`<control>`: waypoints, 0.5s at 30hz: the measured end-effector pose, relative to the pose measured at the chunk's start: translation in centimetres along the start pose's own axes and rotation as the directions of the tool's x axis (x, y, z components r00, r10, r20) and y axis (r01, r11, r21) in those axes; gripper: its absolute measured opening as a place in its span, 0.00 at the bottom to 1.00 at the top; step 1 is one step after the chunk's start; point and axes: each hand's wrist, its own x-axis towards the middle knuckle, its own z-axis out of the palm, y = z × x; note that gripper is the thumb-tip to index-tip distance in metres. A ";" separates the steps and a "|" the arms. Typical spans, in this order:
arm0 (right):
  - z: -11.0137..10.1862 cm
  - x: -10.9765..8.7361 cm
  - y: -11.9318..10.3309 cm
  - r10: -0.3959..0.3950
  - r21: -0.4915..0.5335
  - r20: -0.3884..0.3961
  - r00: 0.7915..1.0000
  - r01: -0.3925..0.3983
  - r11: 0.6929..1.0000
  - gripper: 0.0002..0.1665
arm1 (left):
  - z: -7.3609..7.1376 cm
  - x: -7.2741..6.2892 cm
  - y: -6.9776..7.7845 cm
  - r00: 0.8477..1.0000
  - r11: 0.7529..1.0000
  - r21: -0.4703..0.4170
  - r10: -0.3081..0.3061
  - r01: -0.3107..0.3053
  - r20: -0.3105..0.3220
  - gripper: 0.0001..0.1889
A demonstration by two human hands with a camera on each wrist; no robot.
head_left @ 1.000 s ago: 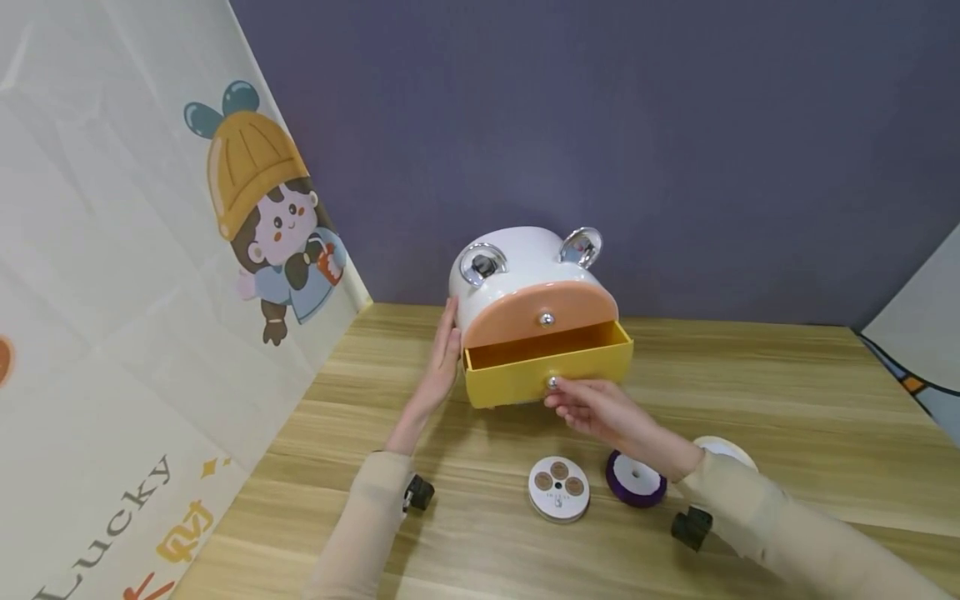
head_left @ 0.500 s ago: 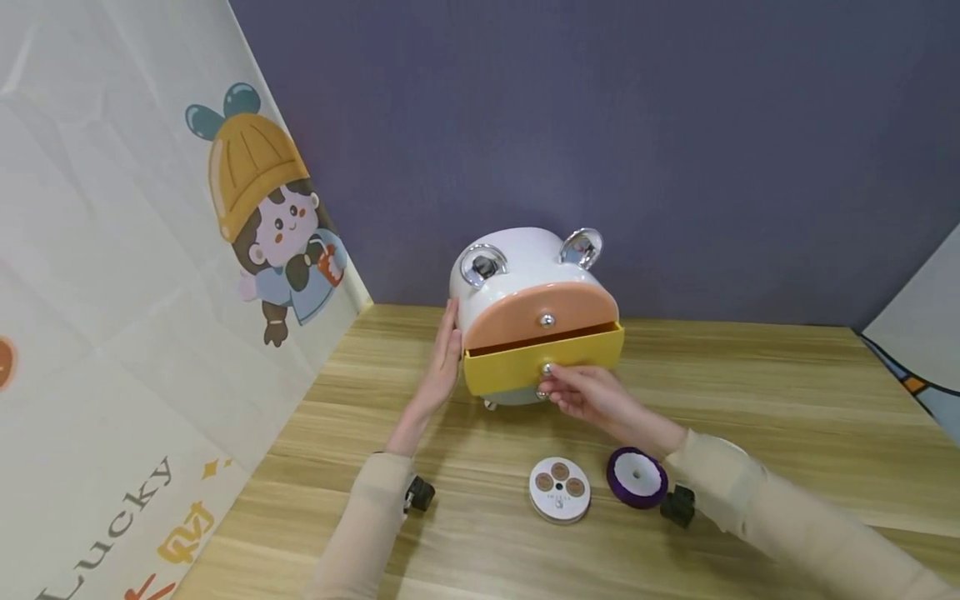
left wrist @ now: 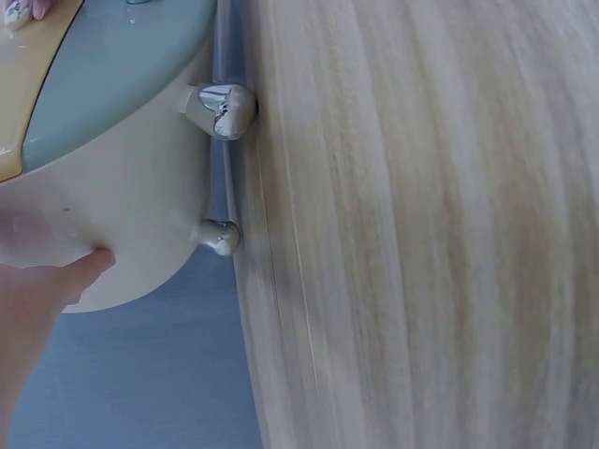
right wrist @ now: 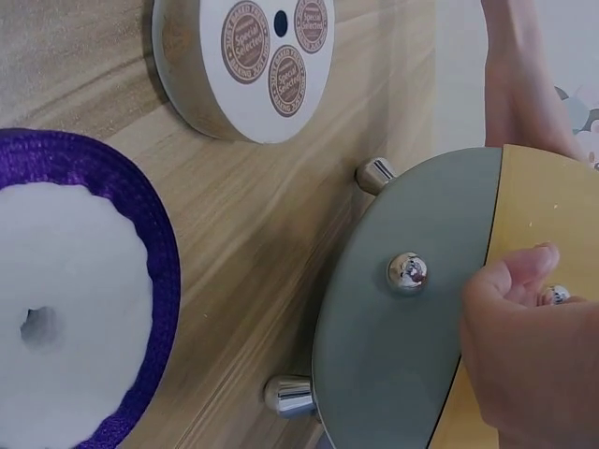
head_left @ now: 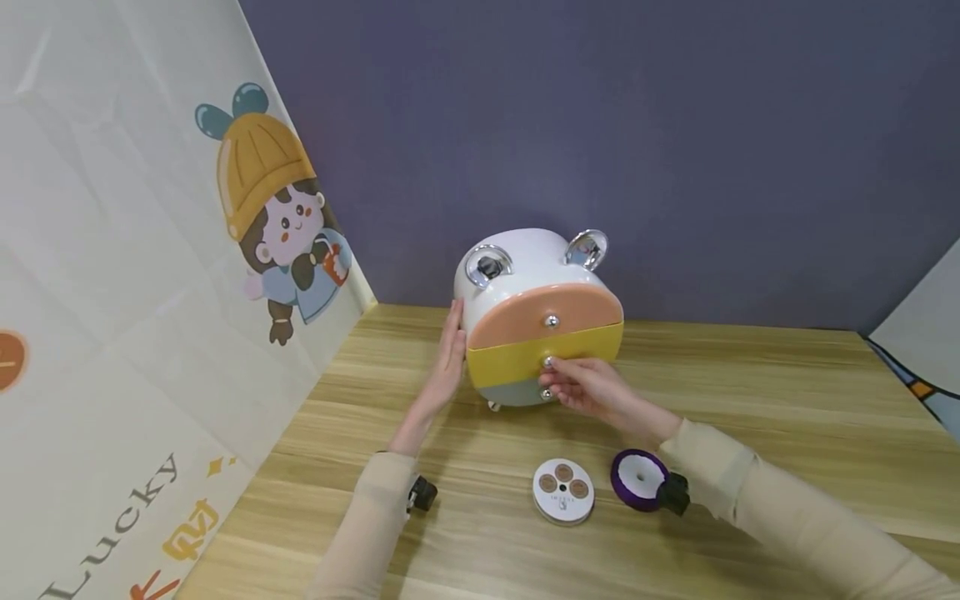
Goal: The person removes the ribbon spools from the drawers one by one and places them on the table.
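Note:
A rounded white drawer box [head_left: 517, 258] with silver ears stands near the back of the table. Its front has an orange top drawer [head_left: 517, 321], a yellow middle drawer [head_left: 498, 363] and a grey-green bottom drawer [right wrist: 412, 346], all flush with the body. My right hand [head_left: 588, 387] pinches the silver knob [right wrist: 554, 295] of the yellow drawer between thumb and fingers. Against the box's left side rests my left hand [head_left: 447, 358], its fingers extended; the left wrist view shows one fingertip on the white wall [left wrist: 140, 220].
In front of the box lie a white ribbon spool [head_left: 563, 492] with round brown labels and a purple ribbon spool [head_left: 637, 481]. The right wrist's black camera [head_left: 673, 493] overlaps the purple one. A blue-grey wall [head_left: 675, 167] rises behind the table [head_left: 780, 408].
The yellow drawer has slid back into the box, from well pulled out to flush. My right hand moved inward with its knob. The left hand stays against the box's side.

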 end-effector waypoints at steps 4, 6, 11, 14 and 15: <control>0.0 -0.1 -0.2 0.005 -0.008 0.009 1.000 -0.005 1.000 0.15 | 0.1 0.0 0.1 1.000 1.000 0.005 0.004 -0.004 -0.008 0.29; 0.0 -0.2 -0.2 0.006 -0.010 0.015 1.000 -0.006 1.000 0.15 | 0.1 0.0 0.0 1.000 1.000 0.010 0.008 -0.008 -0.010 0.29; 0.1 -0.3 -0.4 0.010 0.000 0.012 1.000 -0.010 1.000 0.14 | 0.2 -0.1 -0.1 1.000 1.000 0.004 0.019 -0.019 -0.022 0.29; 0.2 -0.2 -0.5 0.012 0.013 0.007 1.000 -0.012 1.000 0.13 | 0.2 -0.1 -0.2 0.999 1.000 0.001 0.022 -0.022 -0.028 0.29; 0.3 -0.2 -0.5 0.011 0.017 0.003 1.000 -0.011 1.000 0.13 | 0.3 -0.1 -0.2 0.999 1.000 -0.001 0.026 -0.026 -0.029 0.29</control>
